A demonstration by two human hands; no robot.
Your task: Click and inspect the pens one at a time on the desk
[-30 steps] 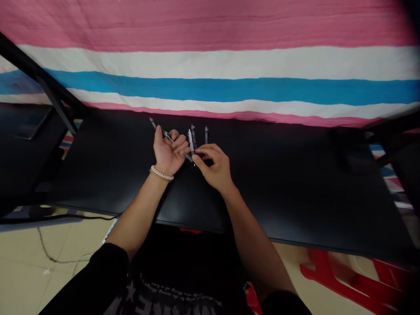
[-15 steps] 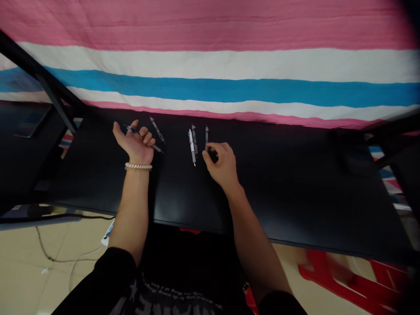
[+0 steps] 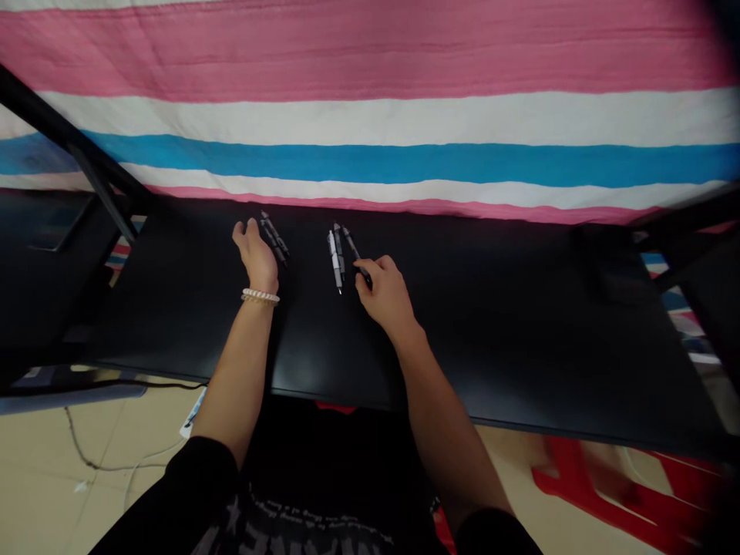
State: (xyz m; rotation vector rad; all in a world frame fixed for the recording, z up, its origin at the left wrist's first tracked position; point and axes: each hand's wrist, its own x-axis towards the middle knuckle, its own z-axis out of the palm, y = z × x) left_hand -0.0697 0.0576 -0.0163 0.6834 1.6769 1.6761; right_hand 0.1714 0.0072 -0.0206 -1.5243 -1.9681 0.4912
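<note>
My right hand (image 3: 385,291) is closed in a pinch on the lower end of a dark pen (image 3: 350,242), which slants up and left from the fingertips. Just left of it lie a white-and-grey pen (image 3: 334,262) and a darker grey pen (image 3: 340,250), side by side on the black table. My left hand (image 3: 256,256), with beaded bracelets at the wrist, is turned on its side. Its thumb and a finger stretch out apart, the other fingers mostly hidden. Right beside it, two dark patterned pens (image 3: 275,237) lie close together.
The black table (image 3: 520,331) runs below a striped pink, white and blue cloth (image 3: 405,162). Dark metal bars (image 3: 101,189) stand at the left. Below the table edge are a red plastic stool (image 3: 607,493) and cables (image 3: 92,465) on the tiled floor.
My left hand has turned over and moved right; the pen that was in it now lies beside the other left pen. The right-hand pen has tilted, its top swinging left toward the middle pens.
</note>
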